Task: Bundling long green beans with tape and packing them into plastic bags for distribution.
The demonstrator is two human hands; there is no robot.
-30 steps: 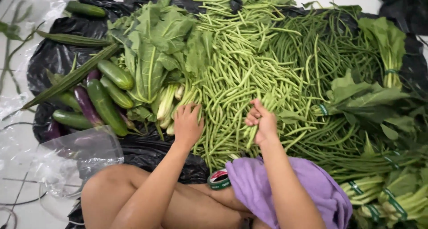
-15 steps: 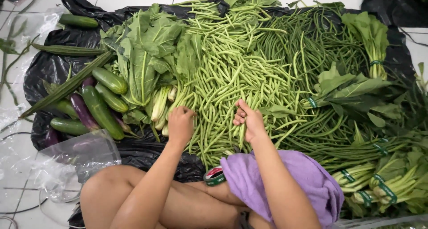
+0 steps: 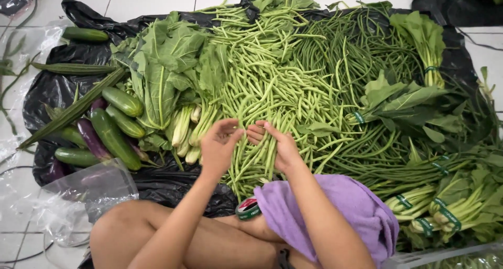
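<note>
White floor tiles carry a black plastic sheet [image 3: 52, 91] heaped with green beans [image 3: 267, 85]. Left hand [image 3: 217, 146] and right hand [image 3: 277, 146] meet over them, fingers loosely curled, gathering some beans.

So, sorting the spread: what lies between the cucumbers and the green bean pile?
In the head view, a bunch of broad leafy greens with pale stalks lies between the cucumbers and the green beans.
</note>
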